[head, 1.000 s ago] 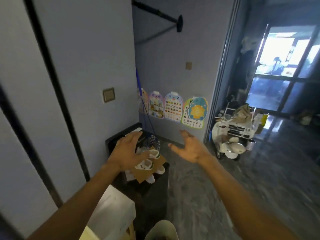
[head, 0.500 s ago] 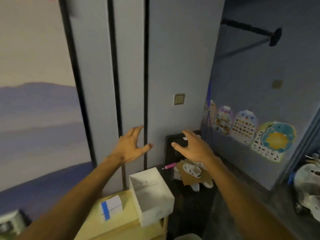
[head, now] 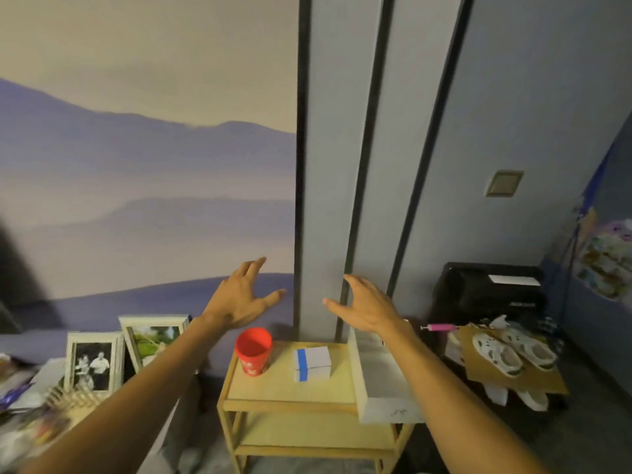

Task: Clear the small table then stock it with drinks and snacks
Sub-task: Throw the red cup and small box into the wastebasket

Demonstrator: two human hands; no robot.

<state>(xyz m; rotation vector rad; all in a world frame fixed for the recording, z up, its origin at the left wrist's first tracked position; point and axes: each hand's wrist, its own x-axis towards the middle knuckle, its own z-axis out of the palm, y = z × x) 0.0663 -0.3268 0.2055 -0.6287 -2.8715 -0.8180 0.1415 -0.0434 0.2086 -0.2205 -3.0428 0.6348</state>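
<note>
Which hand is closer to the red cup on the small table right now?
Left. The left hand hovers open just above the red cup, not touching it. The right hand hangs farther right, over the back end of the white box.

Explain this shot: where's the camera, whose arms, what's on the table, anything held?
No machine here: a person wears one wide-angle camera on the head, looking forward and down, so both arms are their own. The left hand and right hand hover open above the small wooden table, holding nothing. On top stand a red cup, a small white box with a blue stripe and, at the right edge, a larger open white box. Framed photos stand to its left.
</note>
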